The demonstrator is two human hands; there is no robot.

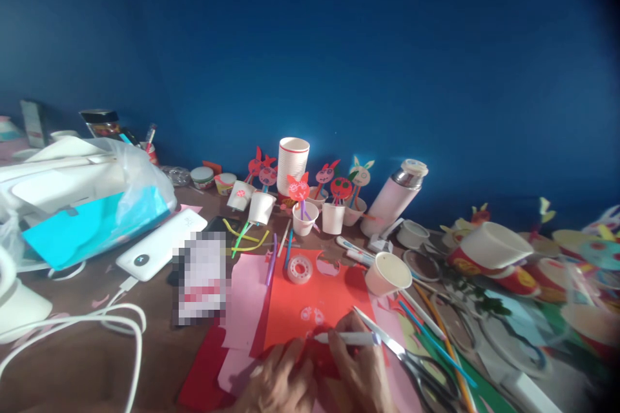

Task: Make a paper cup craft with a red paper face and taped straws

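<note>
My right hand (361,371) is closed around a white pen (346,338), whose tip points left onto a red paper sheet (310,300). My left hand (281,381) lies on the red paper beside it, fingers curled and pressing the sheet down. Small white drawn shapes (312,315) sit on the red paper just above the pen tip. A roll of clear tape (299,268) rests on the sheet's far edge. Scissors (407,358) lie just right of my right hand.
A pink sheet (245,300) lies left of the red one. Paper cups with animal faces on straws (305,206) stand at the back beside a cup stack (292,164) and a flask (394,197). Loose straws, a white cup (387,273), a power bank (162,244) and cables surround them.
</note>
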